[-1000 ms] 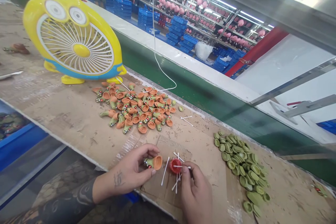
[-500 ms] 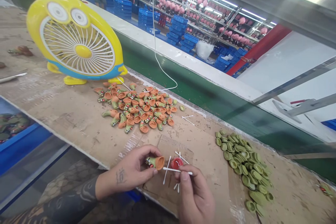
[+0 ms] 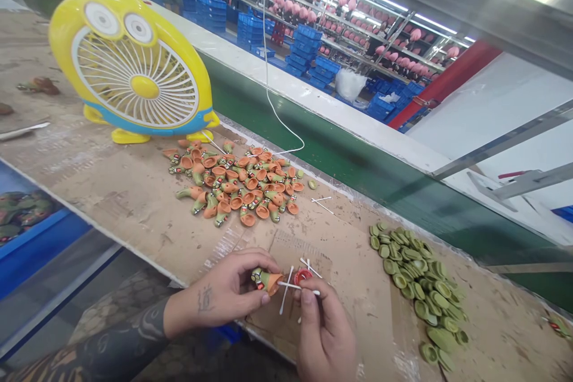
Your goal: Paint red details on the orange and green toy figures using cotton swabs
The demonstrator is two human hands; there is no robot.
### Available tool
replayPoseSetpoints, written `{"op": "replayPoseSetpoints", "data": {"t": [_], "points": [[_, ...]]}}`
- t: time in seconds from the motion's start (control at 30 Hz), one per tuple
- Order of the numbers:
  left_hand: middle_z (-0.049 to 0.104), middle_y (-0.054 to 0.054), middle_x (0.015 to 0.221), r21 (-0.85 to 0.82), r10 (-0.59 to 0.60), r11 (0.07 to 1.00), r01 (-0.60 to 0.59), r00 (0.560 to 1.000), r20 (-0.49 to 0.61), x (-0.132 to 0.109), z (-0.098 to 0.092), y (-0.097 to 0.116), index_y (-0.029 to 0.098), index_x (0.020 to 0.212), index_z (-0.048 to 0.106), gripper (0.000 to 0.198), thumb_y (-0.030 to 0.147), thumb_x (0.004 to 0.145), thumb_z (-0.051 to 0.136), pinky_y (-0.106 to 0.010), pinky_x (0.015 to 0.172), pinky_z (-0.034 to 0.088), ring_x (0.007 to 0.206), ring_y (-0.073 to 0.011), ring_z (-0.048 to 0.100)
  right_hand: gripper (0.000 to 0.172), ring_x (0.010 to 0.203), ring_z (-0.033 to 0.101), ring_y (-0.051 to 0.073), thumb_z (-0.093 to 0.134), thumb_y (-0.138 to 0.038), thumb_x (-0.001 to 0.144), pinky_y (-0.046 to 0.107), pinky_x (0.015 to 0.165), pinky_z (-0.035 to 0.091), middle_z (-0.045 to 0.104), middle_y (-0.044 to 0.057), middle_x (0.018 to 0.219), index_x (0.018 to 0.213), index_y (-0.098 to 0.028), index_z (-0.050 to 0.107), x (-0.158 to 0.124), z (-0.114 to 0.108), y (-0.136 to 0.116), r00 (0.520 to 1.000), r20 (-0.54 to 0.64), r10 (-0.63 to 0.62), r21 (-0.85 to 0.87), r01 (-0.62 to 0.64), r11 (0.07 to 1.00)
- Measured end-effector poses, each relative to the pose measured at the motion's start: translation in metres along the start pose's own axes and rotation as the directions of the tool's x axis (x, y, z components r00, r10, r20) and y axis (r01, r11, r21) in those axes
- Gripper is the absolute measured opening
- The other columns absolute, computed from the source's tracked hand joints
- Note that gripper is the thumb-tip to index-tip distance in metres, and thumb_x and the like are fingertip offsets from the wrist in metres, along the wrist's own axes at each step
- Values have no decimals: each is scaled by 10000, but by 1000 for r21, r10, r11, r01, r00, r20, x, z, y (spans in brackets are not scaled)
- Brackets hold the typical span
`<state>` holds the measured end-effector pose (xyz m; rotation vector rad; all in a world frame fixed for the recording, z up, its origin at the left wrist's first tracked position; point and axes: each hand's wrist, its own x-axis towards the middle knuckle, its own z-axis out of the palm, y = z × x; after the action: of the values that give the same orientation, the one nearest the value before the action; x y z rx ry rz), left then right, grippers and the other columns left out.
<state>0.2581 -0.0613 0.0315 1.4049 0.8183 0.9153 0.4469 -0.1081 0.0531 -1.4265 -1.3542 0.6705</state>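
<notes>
Between thumb and fingers, my left hand grips a small green-and-orange figurine piece with a red spot on it. My right hand pinches a white cotton swab, whose left tip is at the rim of the piece's orange end. Just behind the swab sits a small red pot, partly hidden by my right fingers. Several loose cotton swabs lie around the pot on the cardboard.
A pile of similar orange-and-green pieces lies beyond my hands, before a yellow fan. Green oval caps are heaped to the right. A blue crate stands at the left below the table edge; a white cord hangs behind.
The swab and my right hand have moved slightly left, bringing the tip up to the orange end. My left hand has turned the piece a little, so its opening shows less.
</notes>
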Motion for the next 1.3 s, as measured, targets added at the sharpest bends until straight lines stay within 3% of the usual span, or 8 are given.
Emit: {"op": "replayPoseSetpoints", "data": {"t": [0.13,0.23,0.33,0.53,0.7,0.9,1.07,1.3], "points": [[657,-70,1139,-37,-10,999,10,1000,-17,0,0,-5,231,1133,721,334,177,803,729,-361,917,496,1081,-260,628,252,777,665,165,577,-446,1018,270,755,479,727,19,899,963,-242,714,-3,3,1,999,-42,-2,7,2,1000],[637,-67,1110,-116,-70,991,65,997,-38,0,2,-8,218,1140,699,329,233,815,745,-344,860,481,1026,-245,611,249,763,665,166,599,-459,1006,262,740,496,717,17,867,962,-237,703,-3,-1,1,994,-107,-1,48,6,999],[615,-38,1026,-211,-106,973,93,993,-53,1,3,-10,218,1087,657,299,313,832,779,-299,786,450,962,-212,576,267,705,663,168,598,-467,1001,248,680,506,706,14,794,940,-226,694,5,-13,4,987,-158,-12,-37,7,999],[593,-31,964,-297,-98,952,80,994,-47,7,4,-10,200,1013,627,385,477,824,817,-263,682,388,884,-184,531,355,747,710,208,519,-490,1012,264,665,516,764,58,847,899,-212,709,25,-29,27,999,41,-15,-353,29,935],[542,12,825,-267,-161,952,148,987,-25,6,1,-9,190,1049,629,414,520,848,779,-262,587,310,687,-140,438,332,739,697,199,504,-469,1019,260,672,506,754,40,836,915,-224,702,23,-31,30,999,36,-17,-388,29,921],[400,76,678,-175,-210,963,206,978,-4,4,-1,-8,188,1078,610,430,571,903,698,-277,551,212,612,-124,323,207,715,692,154,587,-401,1008,211,669,514,740,8,804,951,-232,694,19,-33,8,992,-107,-68,-190,46,981],[491,42,761,-219,-184,958,183,983,16,5,0,0,179,1040,609,431,577,899,697,-271,617,285,690,-138,390,202,695,668,155,607,-385,1009,226,649,519,715,19,775,946,-220,704,14,-15,5,1000,22,-18,89,16,996],[555,14,792,-176,-176,968,177,984,24,5,-4,-6,183,1029,631,451,607,887,690,-274,641,355,710,-153,459,305,742,648,169,565,-473,1026,239,657,518,696,38,818,950,-212,703,14,-4,14,990,113,82,78,-91,993]]}}
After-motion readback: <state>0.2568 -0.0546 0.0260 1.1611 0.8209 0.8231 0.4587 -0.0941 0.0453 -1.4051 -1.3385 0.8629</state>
